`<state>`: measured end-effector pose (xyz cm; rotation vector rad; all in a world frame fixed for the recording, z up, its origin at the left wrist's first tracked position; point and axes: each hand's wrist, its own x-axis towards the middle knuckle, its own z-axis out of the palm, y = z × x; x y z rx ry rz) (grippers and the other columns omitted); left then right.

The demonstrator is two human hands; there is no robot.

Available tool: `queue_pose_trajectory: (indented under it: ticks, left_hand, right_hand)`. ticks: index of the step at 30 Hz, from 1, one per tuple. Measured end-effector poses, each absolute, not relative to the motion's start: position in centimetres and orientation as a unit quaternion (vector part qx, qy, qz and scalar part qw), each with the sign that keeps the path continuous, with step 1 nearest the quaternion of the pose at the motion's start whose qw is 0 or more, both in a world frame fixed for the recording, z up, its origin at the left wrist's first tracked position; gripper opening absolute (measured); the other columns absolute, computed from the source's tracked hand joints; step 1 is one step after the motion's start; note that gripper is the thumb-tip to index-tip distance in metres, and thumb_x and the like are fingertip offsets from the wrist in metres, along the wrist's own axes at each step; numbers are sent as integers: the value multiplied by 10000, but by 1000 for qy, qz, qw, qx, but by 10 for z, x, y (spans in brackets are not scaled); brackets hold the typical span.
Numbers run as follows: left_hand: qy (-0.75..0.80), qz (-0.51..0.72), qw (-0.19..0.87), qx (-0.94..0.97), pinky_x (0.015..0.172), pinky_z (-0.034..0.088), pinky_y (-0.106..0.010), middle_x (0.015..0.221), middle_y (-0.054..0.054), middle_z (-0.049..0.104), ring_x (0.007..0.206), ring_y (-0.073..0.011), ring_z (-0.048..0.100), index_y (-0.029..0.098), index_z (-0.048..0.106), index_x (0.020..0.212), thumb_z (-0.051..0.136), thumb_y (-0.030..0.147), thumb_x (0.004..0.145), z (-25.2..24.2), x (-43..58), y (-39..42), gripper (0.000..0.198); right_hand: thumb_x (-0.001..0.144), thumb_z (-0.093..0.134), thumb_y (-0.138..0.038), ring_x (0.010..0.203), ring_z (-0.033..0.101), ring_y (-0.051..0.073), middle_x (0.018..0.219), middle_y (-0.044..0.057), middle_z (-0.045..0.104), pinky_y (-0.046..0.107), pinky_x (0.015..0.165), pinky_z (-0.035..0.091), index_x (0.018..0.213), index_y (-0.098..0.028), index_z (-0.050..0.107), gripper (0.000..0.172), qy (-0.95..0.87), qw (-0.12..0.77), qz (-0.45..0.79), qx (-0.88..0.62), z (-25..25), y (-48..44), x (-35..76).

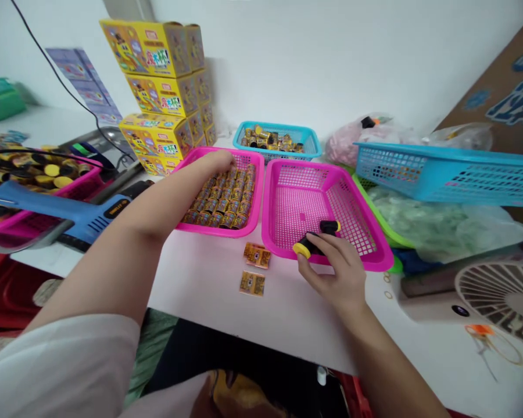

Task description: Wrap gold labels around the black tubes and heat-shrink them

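Note:
My right hand (337,264) is closed around a small black tube with a yellow cap (303,248), above the near rim of the right pink basket (283,203). A second black tube with a yellow end (330,226) shows just beyond its fingers; whether it is held too I cannot tell. My left hand (221,161) reaches over the far side of the left pink basket (258,191), its fingers curled down and mostly hidden. Rows of small tubes with printed wrappers (222,204) fill that basket. Two printed labels (257,255) lie on the table before the baskets.
Yellow printed boxes (157,98) are stacked at the back left. A blue heat gun (87,215) lies beside a basket of tubes (81,180). Blue baskets (311,142) stand behind and at right (448,174). A fan (475,290) occupies the right side.

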<state>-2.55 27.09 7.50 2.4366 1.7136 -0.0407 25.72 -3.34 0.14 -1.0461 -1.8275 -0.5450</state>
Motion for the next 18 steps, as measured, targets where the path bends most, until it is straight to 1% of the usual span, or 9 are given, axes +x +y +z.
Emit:
queue_pose_trajectory:
  ticks: [4, 8, 10, 11, 12, 14, 16, 17, 18]
  left_hand:
    - [573, -64, 79, 813, 1056, 476, -371, 1149, -99, 797, 1115, -253, 668, 196, 788, 1155, 655, 281, 838, 83, -19, 272, 353]
    - [574, -34, 34, 818, 1157, 413, -509, 1416, -179, 672, 1338, -355, 559, 179, 654, 1413, 583, 347, 934, 99, -15, 236, 513]
    - [548, 43, -1, 836, 1193, 377, -547, 1504, -200, 590, 1417, -375, 503, 184, 565, 1500, 473, 380, 1015, 102, -15, 192, 531]
    - [515, 98, -10, 852, 1187, 398, -532, 1468, -194, 613, 1397, -362, 533, 192, 578, 1480, 415, 381, 1045, 100, -15, 163, 501]
    - [462, 144, -5, 875, 1159, 445, -504, 1366, -180, 671, 1323, -338, 605, 196, 626, 1418, 393, 368, 1059, 95, -14, 130, 461]
    - [334, 141, 36, 931, 1039, 559, -442, 1148, -128, 763, 1128, -293, 725, 233, 701, 1305, 436, 332, 1050, 74, -13, 55, 381]
    - [231, 115, 42, 965, 1025, 598, -433, 1249, -128, 775, 1169, -296, 744, 256, 699, 1346, 467, 287, 1038, 39, -13, -18, 386]
    - [225, 121, 18, 967, 1059, 597, -467, 1390, -160, 719, 1268, -329, 711, 228, 642, 1445, 498, 324, 1036, 19, -15, -49, 445]
    - [242, 121, -8, 963, 1072, 595, -517, 1496, -193, 636, 1339, -372, 667, 197, 508, 1582, 540, 392, 1011, -1, -19, -76, 605]
  right_hand:
    - [857, 774, -256, 942, 750, 234, 1070, 64, 764, 383, 802, 609, 1283, -267, 676, 438, -748, 464, -210, -426, 3, -35, 257]
    - [868, 775, -249, 958, 738, 237, 1094, 76, 746, 390, 831, 620, 1302, -270, 664, 448, -740, 472, -192, -438, 5, -38, 256]
    - [880, 763, -232, 1012, 728, 244, 1142, 94, 722, 403, 887, 623, 1344, -272, 644, 481, -729, 489, -181, -444, 6, -39, 256]
    - [887, 751, -222, 1047, 719, 248, 1176, 101, 705, 410, 913, 620, 1367, -276, 633, 497, -723, 500, -177, -444, 5, -38, 257]
    - [896, 737, -211, 1080, 708, 251, 1214, 105, 684, 415, 933, 615, 1380, -284, 626, 502, -716, 509, -175, -443, 5, -37, 257]
    - [912, 704, -196, 1122, 684, 249, 1265, 107, 642, 419, 952, 605, 1362, -293, 642, 464, -704, 526, -178, -443, 4, -34, 256]
    - [933, 668, -196, 1132, 669, 235, 1273, 109, 611, 412, 965, 601, 1298, -273, 678, 373, -691, 536, -181, -450, 4, -34, 253]
    - [944, 648, -199, 1135, 666, 226, 1267, 116, 601, 404, 974, 602, 1263, -251, 693, 326, -686, 539, -182, -454, 5, -34, 251]
    - [955, 630, -208, 1132, 667, 211, 1263, 121, 595, 387, 981, 606, 1232, -230, 704, 287, -683, 537, -184, -459, 6, -36, 249]
